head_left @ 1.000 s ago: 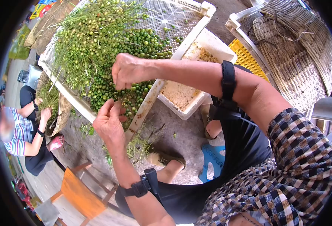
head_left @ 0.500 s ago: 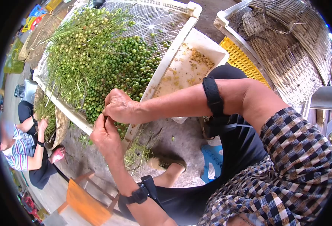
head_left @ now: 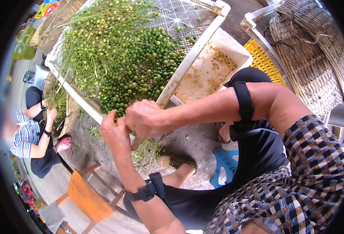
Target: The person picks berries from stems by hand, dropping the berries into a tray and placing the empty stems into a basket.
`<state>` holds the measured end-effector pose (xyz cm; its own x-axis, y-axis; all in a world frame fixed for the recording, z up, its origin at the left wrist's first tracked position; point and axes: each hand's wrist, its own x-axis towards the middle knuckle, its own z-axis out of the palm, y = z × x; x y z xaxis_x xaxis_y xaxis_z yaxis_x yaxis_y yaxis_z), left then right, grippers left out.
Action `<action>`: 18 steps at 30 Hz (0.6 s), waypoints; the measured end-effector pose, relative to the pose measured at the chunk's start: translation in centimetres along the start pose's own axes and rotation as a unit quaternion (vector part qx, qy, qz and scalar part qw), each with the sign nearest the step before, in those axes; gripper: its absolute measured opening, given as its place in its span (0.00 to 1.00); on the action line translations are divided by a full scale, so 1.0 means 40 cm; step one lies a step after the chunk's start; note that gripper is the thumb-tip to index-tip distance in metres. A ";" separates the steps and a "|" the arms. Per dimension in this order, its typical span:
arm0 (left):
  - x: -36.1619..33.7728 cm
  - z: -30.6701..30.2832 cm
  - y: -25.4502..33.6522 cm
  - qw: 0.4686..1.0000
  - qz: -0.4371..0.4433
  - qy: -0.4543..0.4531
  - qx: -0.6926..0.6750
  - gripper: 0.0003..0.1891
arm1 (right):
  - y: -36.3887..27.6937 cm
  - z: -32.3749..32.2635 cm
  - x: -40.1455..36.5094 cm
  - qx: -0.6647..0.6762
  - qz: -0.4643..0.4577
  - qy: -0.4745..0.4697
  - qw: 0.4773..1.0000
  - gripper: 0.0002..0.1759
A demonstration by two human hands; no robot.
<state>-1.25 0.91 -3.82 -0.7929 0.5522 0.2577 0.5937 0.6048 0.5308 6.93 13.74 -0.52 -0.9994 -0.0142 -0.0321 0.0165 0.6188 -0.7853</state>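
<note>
Head view: loose green fruits (head_left: 144, 72) lie just beyond left hand (head_left: 116, 133) and right hand (head_left: 145, 119) — both bunched narrow, close together (cannot tell what's held).

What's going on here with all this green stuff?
A person has their bare left-hand grip and right-hand grip close together at the near end of a rectangular white plastic crate; whatever they may be pinching is hidden. In the crate, small round green fruits lie loose beside a heap of thin green stems bearing more fruits. At the left, another person in a striped shirt handles a separate bunch of green stems.
</note>
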 end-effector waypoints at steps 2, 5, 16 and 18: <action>0.004 -0.019 0.004 0.999 -0.045 0.006 0.028 0.09 | 0.007 0.038 -0.012 0.023 -0.022 -0.003 1.000 0.03; 0.015 -0.027 0.003 0.995 -0.035 0.030 0.086 0.08 | -0.004 0.021 -0.006 0.014 -0.041 -0.039 0.998 0.04; -0.023 -0.011 0.030 0.963 -0.023 -0.197 0.184 0.17 | 0.116 0.037 0.176 -0.216 -0.161 -0.022 0.963 0.11; -0.038 -0.013 0.022 0.974 0.007 -0.189 0.121 0.14 | 0.132 0.033 0.172 -0.246 -0.152 -0.026 0.957 0.14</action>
<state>0.43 0.30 -3.32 -0.7038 0.7062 -0.0766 0.6562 0.6876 0.3107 0.18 15.89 -5.71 -0.9524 -0.2842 0.1103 -0.3046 0.8742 -0.3781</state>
